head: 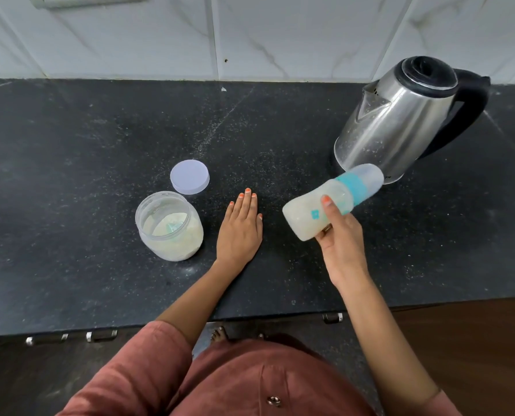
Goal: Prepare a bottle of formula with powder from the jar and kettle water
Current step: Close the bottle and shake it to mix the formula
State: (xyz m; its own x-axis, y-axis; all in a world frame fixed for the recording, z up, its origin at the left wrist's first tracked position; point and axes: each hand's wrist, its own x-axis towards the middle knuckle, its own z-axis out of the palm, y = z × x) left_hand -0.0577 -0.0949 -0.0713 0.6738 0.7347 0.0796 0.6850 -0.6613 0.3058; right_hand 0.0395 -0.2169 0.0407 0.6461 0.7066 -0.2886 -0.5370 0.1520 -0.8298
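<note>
Black counter [70,145] is carrying everything. Left of the left hand's fingers, 1 open jar [169,232] of pale powder is standing, its lid [189,176] lying just beyond it. Left hand [239,232] is resting flat on the counter, fingers straight and together. Right hand [340,235] is gripping 1 bottle [307,211], fingers curling round its milky body, the capped end tilting up toward the kettle [400,121] standing beyond those fingers.

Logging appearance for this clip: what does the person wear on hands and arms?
No gloves: the left hand and right hand are bare, with orange-painted nails. Rust-red sleeves end near the elbows, leaving the forearms uncovered. Possibly a ring on the right hand, too small to confirm.
</note>
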